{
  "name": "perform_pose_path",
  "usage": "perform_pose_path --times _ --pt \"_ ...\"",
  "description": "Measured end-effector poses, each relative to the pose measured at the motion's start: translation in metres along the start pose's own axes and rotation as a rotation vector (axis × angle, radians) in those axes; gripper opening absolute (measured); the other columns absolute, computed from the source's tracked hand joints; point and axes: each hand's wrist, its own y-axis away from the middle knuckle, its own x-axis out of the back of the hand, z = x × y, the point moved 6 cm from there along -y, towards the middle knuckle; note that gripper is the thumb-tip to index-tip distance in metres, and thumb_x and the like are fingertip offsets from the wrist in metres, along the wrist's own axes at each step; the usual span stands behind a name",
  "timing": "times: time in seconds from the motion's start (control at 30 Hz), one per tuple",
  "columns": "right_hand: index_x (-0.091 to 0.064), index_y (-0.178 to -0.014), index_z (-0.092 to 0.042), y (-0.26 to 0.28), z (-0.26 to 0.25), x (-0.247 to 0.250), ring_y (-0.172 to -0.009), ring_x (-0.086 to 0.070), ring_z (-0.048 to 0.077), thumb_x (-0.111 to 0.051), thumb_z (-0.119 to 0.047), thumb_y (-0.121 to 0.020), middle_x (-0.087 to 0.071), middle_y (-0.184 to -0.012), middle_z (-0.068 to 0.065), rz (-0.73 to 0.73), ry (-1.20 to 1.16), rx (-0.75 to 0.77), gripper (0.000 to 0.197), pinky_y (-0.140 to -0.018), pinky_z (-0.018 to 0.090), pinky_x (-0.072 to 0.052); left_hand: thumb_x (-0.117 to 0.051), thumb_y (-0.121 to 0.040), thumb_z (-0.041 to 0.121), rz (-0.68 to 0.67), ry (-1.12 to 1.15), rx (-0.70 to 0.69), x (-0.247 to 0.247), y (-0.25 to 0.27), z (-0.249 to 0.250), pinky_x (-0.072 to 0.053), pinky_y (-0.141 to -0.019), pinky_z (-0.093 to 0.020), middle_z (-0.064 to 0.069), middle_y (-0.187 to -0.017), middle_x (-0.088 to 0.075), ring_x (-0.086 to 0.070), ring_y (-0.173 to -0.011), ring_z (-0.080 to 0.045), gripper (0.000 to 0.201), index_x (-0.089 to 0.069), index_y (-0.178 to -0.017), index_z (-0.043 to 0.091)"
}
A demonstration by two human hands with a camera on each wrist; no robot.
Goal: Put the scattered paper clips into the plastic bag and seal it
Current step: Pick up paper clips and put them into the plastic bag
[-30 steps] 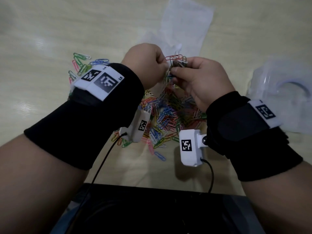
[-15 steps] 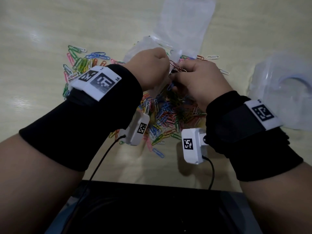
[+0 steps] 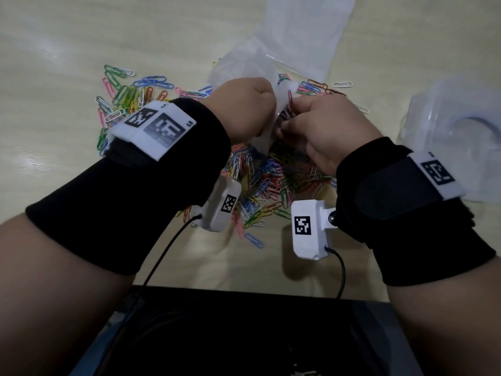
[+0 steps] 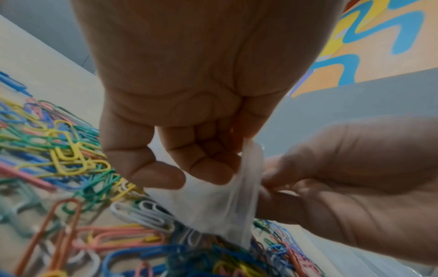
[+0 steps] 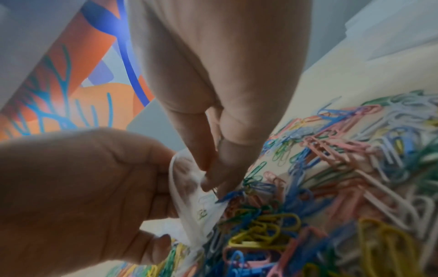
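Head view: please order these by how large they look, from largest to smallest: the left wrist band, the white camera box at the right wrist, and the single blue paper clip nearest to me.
1. left wrist band
2. white camera box
3. blue paper clip

The band is nearer the camera, which enlarges it.

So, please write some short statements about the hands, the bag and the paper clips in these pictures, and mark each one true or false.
1. The left hand pinches the rim of the plastic bag. True.
2. The right hand rests flat and idle on the table. False: it is at the bag mouth, its fingers pinched together on a few clips.
3. Many coloured paper clips lie loose on the table. True.
4. The bag is already sealed. False: its mouth is held open between the hands.
5. All the clips are one colour. False: blue, yellow, green, pink and white ones show.
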Motion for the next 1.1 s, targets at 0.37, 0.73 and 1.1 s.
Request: perform_pose_path --times 0.37,0.73,1.1 --pt "-0.06 -0.085 -0.024 0.012 -0.019 0.014 -0.088 -0.066 0.023 -0.067 -0.03 -0.081 -0.065 -0.082 -0.004 0.343 0.541 0.189 0.011 -0.082 0.042 -0.055 -0.034 -0.094 0.012 0.044 0.024 0.006 0.013 -0.002 -0.008 -0.044 -0.08 -0.036 -0.019 -0.093 -0.054 -0.051 -0.09 -0.028 0.019 -0.052 -0.088 0.009" --pt "-0.061 -0.058 -0.012 0.013 -0.021 0.005 -0.064 -0.061 0.021 -0.065 -0.024 -0.077 -0.065 -0.061 -0.002 0.29 0.568 0.208 0.023 -0.072 0.044 -0.055 -0.07 -0.076 0.023 0.099 -0.078 -0.202 0.019 0.007 -0.007 -0.037 -0.057 -0.012 0.011 -0.068 -0.053 -0.047 -0.053 0.007 0.03 -0.046 -0.093 0.02" --pt "-0.059 -0.086 -0.023 0.026 -0.019 0.025 -0.078 -0.06 0.012 -0.065 -0.046 -0.082 -0.062 -0.078 -0.008 0.315 0.661 0.193 0.024 -0.075 0.027 -0.044 -0.061 -0.076 0.018 0.24 -0.237 -0.212 0.027 0.012 -0.003 -0.036 -0.065 -0.022 0.009 -0.068 -0.059 -0.059 -0.075 -0.014 0.009 -0.06 -0.084 0.023"
